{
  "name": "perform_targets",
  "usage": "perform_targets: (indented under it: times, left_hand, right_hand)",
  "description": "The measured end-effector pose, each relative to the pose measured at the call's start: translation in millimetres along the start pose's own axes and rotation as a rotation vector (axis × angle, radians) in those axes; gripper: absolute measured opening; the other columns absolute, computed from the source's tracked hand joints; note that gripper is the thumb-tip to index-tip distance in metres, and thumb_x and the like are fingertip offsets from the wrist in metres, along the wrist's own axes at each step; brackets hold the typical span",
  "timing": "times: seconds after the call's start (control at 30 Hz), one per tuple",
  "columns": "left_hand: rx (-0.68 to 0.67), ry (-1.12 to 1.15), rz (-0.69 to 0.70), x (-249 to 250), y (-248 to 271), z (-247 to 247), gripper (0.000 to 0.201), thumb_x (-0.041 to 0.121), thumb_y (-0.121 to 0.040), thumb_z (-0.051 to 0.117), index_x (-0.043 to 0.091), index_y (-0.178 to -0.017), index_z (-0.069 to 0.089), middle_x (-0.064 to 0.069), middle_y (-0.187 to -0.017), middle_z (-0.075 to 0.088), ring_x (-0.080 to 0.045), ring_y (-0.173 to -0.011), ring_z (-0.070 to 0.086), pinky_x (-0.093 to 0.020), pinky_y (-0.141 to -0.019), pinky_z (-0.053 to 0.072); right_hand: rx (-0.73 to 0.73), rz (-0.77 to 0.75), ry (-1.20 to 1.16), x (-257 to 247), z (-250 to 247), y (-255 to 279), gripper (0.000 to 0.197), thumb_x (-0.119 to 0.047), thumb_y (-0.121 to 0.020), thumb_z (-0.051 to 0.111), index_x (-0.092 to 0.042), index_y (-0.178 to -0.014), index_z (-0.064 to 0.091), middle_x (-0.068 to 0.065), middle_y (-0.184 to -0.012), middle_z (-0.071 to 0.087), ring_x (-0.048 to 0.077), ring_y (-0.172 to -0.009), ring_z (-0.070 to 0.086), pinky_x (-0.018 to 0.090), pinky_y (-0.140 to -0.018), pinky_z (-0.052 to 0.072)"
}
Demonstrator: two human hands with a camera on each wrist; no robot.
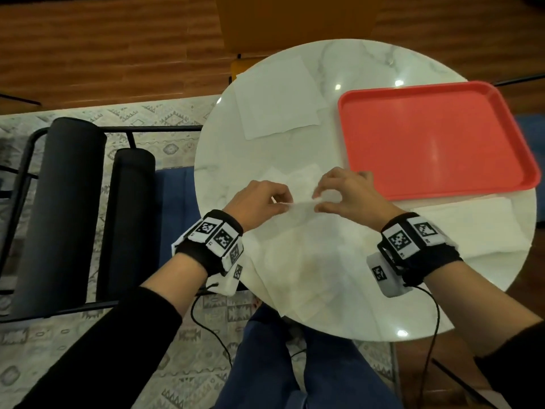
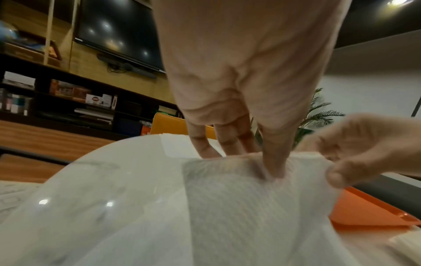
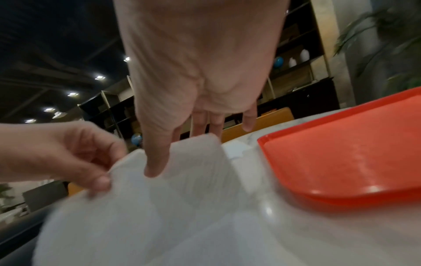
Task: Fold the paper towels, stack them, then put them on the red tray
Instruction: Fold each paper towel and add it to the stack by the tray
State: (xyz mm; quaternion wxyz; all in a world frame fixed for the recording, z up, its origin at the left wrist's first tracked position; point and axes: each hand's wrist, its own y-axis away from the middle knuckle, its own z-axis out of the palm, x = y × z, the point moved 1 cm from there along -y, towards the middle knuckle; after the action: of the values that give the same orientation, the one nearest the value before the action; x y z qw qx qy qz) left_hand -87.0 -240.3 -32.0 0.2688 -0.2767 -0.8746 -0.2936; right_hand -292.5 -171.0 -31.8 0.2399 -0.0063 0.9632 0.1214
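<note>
Paper towel [image 1: 298, 246] near you on the bench [image 1: 368, 69], far edge lifted. Your left hand [image 1: 259, 200] and right hand [image 1: 345, 193] each pinch that edge with their fingers. Long axis runs near–far. First fold under way; far stack [image 1: 277, 95] waits, nothing stacked, red tray [image 1: 427, 137] right, empty.

Round white marble worktop [image 1: 368, 305] stands on a patterned rug [image 1: 165, 119] over wood flooring [image 1: 112, 45]. A black-framed chair [image 1: 73, 214] sits to its left, an orange chair [image 1: 295, 22] beyond. Dark wall screen [image 2: 118, 30] hangs above shelving [image 2: 68, 100].
</note>
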Motion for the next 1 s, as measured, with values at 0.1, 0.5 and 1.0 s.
perform_targets:
  times: [0.1,0.5,1.0]
  left_hand:
    - [-0.044,-0.008,-0.001,-2.2,3.2,-11.6,0.01,0.024,-0.085,0.066,0.025,-0.096,0.068,0.01,-0.089,0.062,-0.003,-0.07,0.055,-0.031,-0.075,0.049]
    - [-0.166,0.34,-0.104,-1.3,-2.2,-52.0,0.014,0.016,-0.085,0.068,0.013,-0.098,0.069,-0.005,-0.094,0.071,-0.01,-0.08,0.064,-0.019,-0.069,0.052]
    - [0.282,0.225,-0.001,-45.9,-17.9,20.2,0.012,0.015,-0.083,0.069,0.023,-0.092,0.073,0.0,-0.089,0.066,-0.008,-0.08,0.058,-0.019,-0.076,0.044]
  right_hand:
    - [-0.065,0.111,-0.174,12.0,-19.2,14.1,0.013,-0.038,-0.081,0.07,-0.026,-0.081,0.064,-0.005,-0.092,0.068,0.018,-0.092,0.059,0.04,-0.088,0.036]
    - [-0.142,0.27,-0.835,30.6,-34.0,20.1,0.015,-0.007,-0.083,0.069,0.001,-0.096,0.067,0.014,-0.09,0.069,0.018,-0.079,0.065,0.03,-0.075,0.052]
    - [0.246,0.253,-0.292,50.0,17.0,22.8,0.011,-0.015,-0.087,0.066,-0.011,-0.094,0.073,0.002,-0.086,0.063,0.019,-0.08,0.057,0.02,-0.069,0.038]
